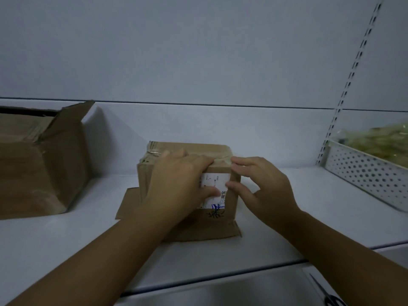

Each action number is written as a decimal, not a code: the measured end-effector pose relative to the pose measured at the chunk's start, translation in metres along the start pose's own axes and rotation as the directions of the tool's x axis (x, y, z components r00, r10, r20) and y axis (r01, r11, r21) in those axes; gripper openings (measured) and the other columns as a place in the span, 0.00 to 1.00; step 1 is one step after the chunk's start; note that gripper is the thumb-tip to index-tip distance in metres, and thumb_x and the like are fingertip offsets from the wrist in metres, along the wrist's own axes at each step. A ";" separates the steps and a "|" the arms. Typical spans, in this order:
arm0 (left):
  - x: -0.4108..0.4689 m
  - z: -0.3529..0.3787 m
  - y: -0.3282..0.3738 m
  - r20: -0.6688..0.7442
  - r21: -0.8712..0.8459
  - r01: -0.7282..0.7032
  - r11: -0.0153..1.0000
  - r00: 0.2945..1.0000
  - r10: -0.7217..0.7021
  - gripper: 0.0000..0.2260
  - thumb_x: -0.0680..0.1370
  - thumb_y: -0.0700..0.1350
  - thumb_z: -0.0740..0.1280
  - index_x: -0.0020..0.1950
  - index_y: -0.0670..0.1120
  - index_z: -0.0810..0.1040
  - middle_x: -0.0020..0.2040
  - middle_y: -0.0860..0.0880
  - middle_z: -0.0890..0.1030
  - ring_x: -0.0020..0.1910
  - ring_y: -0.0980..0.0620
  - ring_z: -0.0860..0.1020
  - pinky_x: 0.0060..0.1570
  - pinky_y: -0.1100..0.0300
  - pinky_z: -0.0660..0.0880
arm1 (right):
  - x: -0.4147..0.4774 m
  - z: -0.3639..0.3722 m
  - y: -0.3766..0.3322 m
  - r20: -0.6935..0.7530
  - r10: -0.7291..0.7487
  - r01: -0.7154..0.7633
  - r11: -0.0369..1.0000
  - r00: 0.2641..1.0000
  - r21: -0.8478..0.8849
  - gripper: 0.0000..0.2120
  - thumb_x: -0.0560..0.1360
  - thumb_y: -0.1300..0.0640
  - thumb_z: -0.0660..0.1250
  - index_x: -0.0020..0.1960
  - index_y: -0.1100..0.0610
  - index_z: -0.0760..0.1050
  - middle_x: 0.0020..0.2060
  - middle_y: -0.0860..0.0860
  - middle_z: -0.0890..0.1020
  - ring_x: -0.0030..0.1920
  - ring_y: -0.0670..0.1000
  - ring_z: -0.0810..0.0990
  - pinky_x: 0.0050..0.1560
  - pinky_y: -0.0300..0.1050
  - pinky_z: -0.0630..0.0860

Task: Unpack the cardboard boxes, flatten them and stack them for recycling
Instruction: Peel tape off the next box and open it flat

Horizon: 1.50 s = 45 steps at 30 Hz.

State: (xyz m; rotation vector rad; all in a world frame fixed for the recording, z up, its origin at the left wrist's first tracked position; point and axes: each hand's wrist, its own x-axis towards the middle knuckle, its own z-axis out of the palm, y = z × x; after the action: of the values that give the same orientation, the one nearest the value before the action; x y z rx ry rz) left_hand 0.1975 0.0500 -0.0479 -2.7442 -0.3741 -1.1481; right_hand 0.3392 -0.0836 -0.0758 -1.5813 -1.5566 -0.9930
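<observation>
A small taped cardboard box with a white shipping label stands on a flat piece of cardboard in the middle of a white shelf. My left hand lies over its near top edge and front face, thumb pressed on the label. My right hand touches the box's right front corner, fingertips on the clear tape at the top edge and on the label's side. A larger brown box with a raised, torn flap sits at the left.
A white perforated metal basket holding pale green packaged goods stands at the right. A slotted shelf upright rises beside it. Scissors lie on the lower ledge at the bottom right. The shelf's front edge runs below my forearms.
</observation>
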 end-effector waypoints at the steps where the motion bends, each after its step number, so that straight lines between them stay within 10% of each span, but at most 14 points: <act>1: 0.000 0.001 0.000 -0.007 0.013 0.002 1.000 1.000 -0.002 0.24 0.61 0.64 0.74 0.51 0.52 0.81 0.42 0.52 0.84 0.40 0.48 0.77 0.41 0.57 0.63 | 0.001 0.001 0.000 -0.023 -0.004 0.004 1.000 1.000 -0.004 0.13 0.71 0.53 0.70 0.48 0.63 0.81 0.48 0.57 0.84 0.47 0.54 0.82 0.47 0.46 0.79; 7: 0.000 -0.001 0.002 0.003 0.006 0.034 0.999 0.999 -0.034 0.25 0.60 0.63 0.74 0.52 0.52 0.81 0.42 0.52 0.85 0.41 0.48 0.78 0.41 0.57 0.62 | 0.007 0.002 -0.007 -0.055 0.216 -0.193 0.942 0.975 0.276 0.05 0.72 0.63 0.69 0.47 0.59 0.81 0.45 0.52 0.84 0.46 0.48 0.82 0.46 0.43 0.79; 12: -0.001 -0.006 0.004 0.027 -0.020 0.043 0.999 0.999 -0.042 0.26 0.62 0.63 0.74 0.55 0.52 0.80 0.45 0.53 0.84 0.44 0.49 0.78 0.42 0.58 0.60 | 0.011 -0.012 -0.011 0.123 0.803 -0.692 0.413 0.584 0.592 0.04 0.75 0.59 0.65 0.42 0.53 0.77 0.35 0.49 0.81 0.34 0.44 0.81 0.29 0.35 0.76; 16: -0.003 -0.007 0.007 0.015 0.003 0.054 0.999 0.998 -0.054 0.26 0.60 0.62 0.76 0.53 0.50 0.81 0.43 0.51 0.85 0.41 0.48 0.79 0.43 0.54 0.69 | 0.011 -0.018 -0.012 0.612 0.685 -0.871 0.068 0.395 0.486 0.11 0.76 0.52 0.65 0.40 0.57 0.80 0.33 0.50 0.81 0.31 0.45 0.78 0.29 0.38 0.73; 25: -0.003 -0.007 -0.002 0.015 -0.045 0.052 0.998 0.999 -0.051 0.28 0.58 0.61 0.77 0.54 0.52 0.82 0.42 0.53 0.83 0.41 0.50 0.78 0.41 0.57 0.66 | 0.024 -0.022 -0.004 0.901 0.367 -0.854 -0.366 0.232 0.369 0.09 0.64 0.55 0.71 0.40 0.59 0.76 0.30 0.50 0.74 0.26 0.43 0.72 0.25 0.34 0.71; 30: 0.000 -0.009 -0.006 0.151 -0.113 0.171 0.979 0.977 -0.154 0.30 0.59 0.65 0.74 0.60 0.61 0.77 0.44 0.57 0.74 0.47 0.54 0.73 0.46 0.57 0.65 | 0.034 -0.027 0.004 0.960 0.229 -0.936 -0.272 0.164 0.225 0.08 0.65 0.53 0.69 0.38 0.56 0.74 0.27 0.48 0.72 0.25 0.43 0.70 0.25 0.33 0.69; 40: 0.001 -0.009 0.001 0.198 -0.111 0.247 0.963 0.955 -0.222 0.31 0.60 0.63 0.75 0.62 0.63 0.75 0.47 0.53 0.74 0.51 0.50 0.73 0.52 0.54 0.68 | 0.043 -0.036 -0.010 0.884 0.457 -0.980 -0.108 0.100 0.166 0.12 0.75 0.56 0.67 0.35 0.56 0.70 0.26 0.50 0.69 0.23 0.44 0.66 0.21 0.33 0.63; 42: 0.003 -0.009 0.002 0.214 -0.109 0.267 0.958 0.947 -0.239 0.30 0.60 0.63 0.75 0.61 0.64 0.75 0.46 0.53 0.73 0.51 0.50 0.72 0.52 0.55 0.68 | 0.042 -0.039 -0.016 0.871 0.475 -0.978 -0.089 0.126 0.190 0.12 0.75 0.57 0.68 0.35 0.57 0.70 0.26 0.50 0.69 0.22 0.44 0.65 0.21 0.34 0.61; 45: 0.007 -0.010 0.001 0.247 -0.088 0.275 0.957 0.937 -0.246 0.30 0.61 0.62 0.75 0.61 0.64 0.74 0.46 0.57 0.71 0.51 0.54 0.70 0.47 0.58 0.63 | 0.052 -0.054 -0.008 0.785 0.534 -0.945 0.254 0.314 0.205 0.11 0.73 0.56 0.69 0.38 0.63 0.78 0.26 0.51 0.73 0.24 0.45 0.68 0.23 0.35 0.64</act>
State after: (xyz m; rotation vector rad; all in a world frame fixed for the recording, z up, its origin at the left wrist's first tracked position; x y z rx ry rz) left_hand 0.1957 0.0480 -0.0365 -3.0177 -0.7417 -0.9254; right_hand 0.3282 -0.1067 -0.0048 -1.8161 -0.8996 0.6918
